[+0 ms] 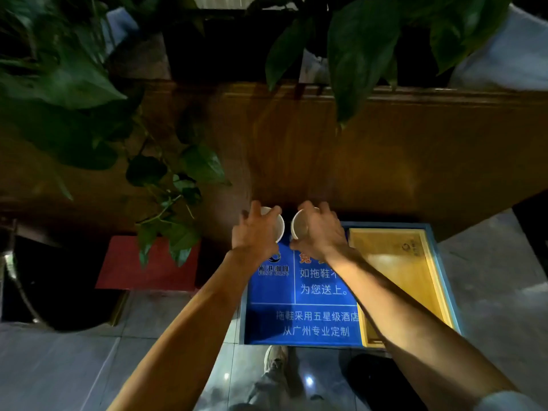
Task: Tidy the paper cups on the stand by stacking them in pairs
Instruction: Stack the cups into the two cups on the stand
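Observation:
Two white paper cups sit side by side at the far edge of a blue stand (302,321) printed with white text. My left hand (256,232) is closed over the left cup (279,225), with only its right rim showing. My right hand (321,232) wraps the right cup (299,225), whose open mouth tilts toward the left cup. The two cups are a small gap apart. My fingers hide most of both cups, so I cannot tell whether either one is a stack.
A yellow wooden tray (400,277) fills the stand's right side. A brown wooden counter front (355,158) rises just behind the cups. Leafy plants (166,188) hang at left over a red box (124,268). My shoe (275,360) shows on the tiled floor.

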Available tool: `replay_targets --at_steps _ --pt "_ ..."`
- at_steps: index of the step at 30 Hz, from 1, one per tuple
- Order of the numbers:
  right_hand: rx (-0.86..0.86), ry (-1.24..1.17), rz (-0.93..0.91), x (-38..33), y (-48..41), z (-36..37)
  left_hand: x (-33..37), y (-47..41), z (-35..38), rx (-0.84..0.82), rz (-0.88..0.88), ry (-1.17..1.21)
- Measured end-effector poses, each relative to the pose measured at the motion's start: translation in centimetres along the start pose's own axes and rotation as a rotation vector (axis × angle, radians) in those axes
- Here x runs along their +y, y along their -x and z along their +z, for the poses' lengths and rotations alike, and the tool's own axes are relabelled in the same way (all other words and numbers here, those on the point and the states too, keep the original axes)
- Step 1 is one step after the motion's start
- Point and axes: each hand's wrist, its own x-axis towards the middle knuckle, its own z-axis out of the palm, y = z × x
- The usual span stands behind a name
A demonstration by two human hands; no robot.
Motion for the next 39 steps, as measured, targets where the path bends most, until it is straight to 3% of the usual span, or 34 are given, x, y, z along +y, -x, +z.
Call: replay_targets --at_steps 16,24,39 --pt "-0.187 0.123 0.050 -1.5 -3.3 -1.0 -0.5 -3.1 -2.2 -0.201 0.040 -0.061" --pt "-0.112 0.113 -0.077 -2.2 -1.4 -4.1 -0.7 -2.8 -4.2 -0.124 0.186 -0.019" --pt "-0.168 0.193 -0.075 -2.9 -2.7 -4.1 -0.8 -4.0 -3.3 -0.158 0.159 0.003"
